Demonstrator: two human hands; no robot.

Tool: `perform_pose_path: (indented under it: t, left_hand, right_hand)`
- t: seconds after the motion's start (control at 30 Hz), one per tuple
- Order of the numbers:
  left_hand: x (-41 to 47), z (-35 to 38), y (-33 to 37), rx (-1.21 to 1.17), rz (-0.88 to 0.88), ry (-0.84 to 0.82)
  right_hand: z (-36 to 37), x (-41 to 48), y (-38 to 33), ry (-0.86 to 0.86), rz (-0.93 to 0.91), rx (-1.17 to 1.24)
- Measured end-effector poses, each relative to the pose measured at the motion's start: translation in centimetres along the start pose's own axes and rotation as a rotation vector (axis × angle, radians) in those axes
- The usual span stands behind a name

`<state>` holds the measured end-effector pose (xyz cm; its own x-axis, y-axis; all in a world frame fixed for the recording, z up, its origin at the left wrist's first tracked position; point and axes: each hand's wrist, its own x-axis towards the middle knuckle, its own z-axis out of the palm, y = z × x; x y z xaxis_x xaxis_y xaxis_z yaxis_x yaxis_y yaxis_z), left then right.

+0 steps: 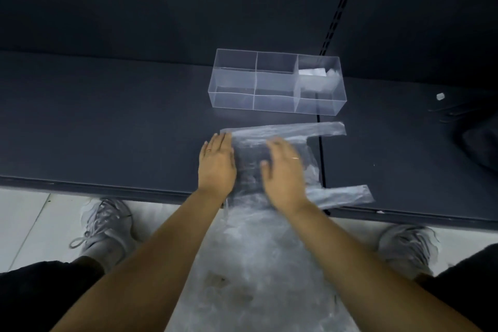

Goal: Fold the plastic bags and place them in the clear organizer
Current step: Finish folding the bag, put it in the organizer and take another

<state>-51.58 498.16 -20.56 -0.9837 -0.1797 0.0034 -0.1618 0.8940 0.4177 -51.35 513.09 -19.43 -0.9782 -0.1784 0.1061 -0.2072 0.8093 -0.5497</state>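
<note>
Head view: translucent plastic bag lies flat on the dark worktop, centre of frame, just below the clear organizer and not touching it. Bag is thin, cloudy-clear and creased, T-shirt style. Its two handle strips point to frame right, upper handle along the far edge, lower handle near the front edge of the worktop. More crumpled clear plastic hangs off the front edge, down between the forearms; cannot tell if it is the same bag or others. Left hand is flat with fingers straight and together, palm down on the bag's left edge, a ring on one finger. Right hand is motion-blurred, fingers extended and slightly spread over the middle of the bag, gripping nothing; contact with the film not resolvable. Organizer is a transparent rectangular box split by dividers. Its rightmost compartment holds a folded bag, whitish and compact; other compartments show only the dark surface through them. Small white object sits on the worktop at right of frame, well apart from the bag. Grey laced shoes on a pale tiled floor at lower left and lower right.
</note>
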Motion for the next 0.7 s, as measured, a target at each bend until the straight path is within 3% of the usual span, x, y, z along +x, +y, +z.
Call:
perform_pose_path:
  t: [0.13, 0.27, 0.4, 0.57, 0.7]
  left_hand:
    - [1.6, 2.9, -2.6, 0.411, 0.105, -0.212]
    - [1.6, 4.2, -3.6, 0.325, 0.118, -0.167]
    - [1.6, 4.3, -3.5, 0.334, 0.097, -0.145]
    - [2.3, 3.7, -3.0, 0.366, 0.059, -0.217]
    - [-0.2, 2.8, -1.1, 0.226, 0.078, -0.064]
  right_hand:
    - [4.8, 2.7, -2.3, -0.252, -0.109, -0.053]
    - [5.4, 4.0, 2.3, -0.341, -0.090, -0.316]
    - [2.4, 4.4, 8.6, -0.234, 0.068, -0.478]
    - [-2.4, 3.8, 12.8, -0.106, 0.330, -0.515]
    - [-1.4, 1.5, 7.6, -0.005, 0.170, -0.365]
